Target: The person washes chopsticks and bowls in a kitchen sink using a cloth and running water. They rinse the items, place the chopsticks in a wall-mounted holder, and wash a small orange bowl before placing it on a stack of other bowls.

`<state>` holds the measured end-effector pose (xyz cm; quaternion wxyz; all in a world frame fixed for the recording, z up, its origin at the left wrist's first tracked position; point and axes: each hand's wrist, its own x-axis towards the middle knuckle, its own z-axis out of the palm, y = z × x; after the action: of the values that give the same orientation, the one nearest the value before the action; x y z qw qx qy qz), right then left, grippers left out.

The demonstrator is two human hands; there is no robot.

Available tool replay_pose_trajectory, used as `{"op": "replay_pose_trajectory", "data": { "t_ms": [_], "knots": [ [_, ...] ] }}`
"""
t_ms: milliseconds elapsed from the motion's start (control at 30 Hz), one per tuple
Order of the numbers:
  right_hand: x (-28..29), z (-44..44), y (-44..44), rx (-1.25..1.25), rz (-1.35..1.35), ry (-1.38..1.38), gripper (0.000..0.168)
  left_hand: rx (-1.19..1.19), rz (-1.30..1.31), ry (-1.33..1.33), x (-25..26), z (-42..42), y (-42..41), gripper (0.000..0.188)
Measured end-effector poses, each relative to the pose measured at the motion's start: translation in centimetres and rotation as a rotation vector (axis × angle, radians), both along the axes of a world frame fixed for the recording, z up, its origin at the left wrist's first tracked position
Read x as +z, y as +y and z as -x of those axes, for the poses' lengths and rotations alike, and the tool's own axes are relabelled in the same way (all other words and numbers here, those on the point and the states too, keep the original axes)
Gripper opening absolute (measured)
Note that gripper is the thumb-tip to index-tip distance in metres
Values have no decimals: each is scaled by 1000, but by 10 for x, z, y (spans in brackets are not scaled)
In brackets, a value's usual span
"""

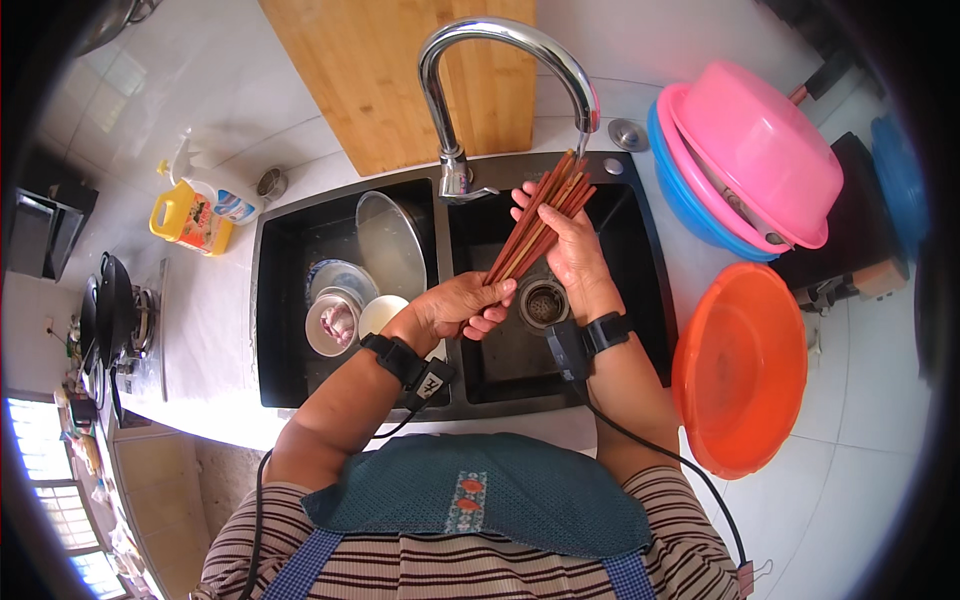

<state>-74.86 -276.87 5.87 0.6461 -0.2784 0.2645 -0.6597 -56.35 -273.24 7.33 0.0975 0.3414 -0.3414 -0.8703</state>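
Observation:
A bundle of reddish-brown chopsticks [534,225] is held slantwise over the right basin of a black double sink [444,247]. My left hand [459,301] grips the lower end of the bundle. Higher up, my right hand [571,238] holds it, with the thumb across the sticks. The upper tips reach the thin stream of water from the chrome faucet [510,30]. Below the hands, a drain strainer [543,303] shows in the basin floor.
The left basin holds a glass lid [391,244], a bowl with meat-like pieces [321,343] and other bowls. Stacked pink basins [757,150] and an orange basin [742,375] stand right. Left are detergent bottles [193,221] and a wok [116,307]; a wooden board [480,97] leans behind.

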Motion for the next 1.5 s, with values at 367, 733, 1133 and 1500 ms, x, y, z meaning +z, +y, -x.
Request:
{"op": "replay_pose_trajectory", "data": {
  "t_ms": [367,733,1133,1500],
  "knots": [
    [1,25,-8,-101,-249,-68,75,-35,247,-319,13,-11,-8,26],
    [23,50,25,-683,367,1918,80,-544,1869,-1035,122,-17,-76,21],
    [-18,38,26,-136,84,1384,32,-757,2316,-898,117,60,-87,12],
    [-41,25,38,-352,-127,1396,26,184,741,-284,-2,88,-62,68]
  ]
}}
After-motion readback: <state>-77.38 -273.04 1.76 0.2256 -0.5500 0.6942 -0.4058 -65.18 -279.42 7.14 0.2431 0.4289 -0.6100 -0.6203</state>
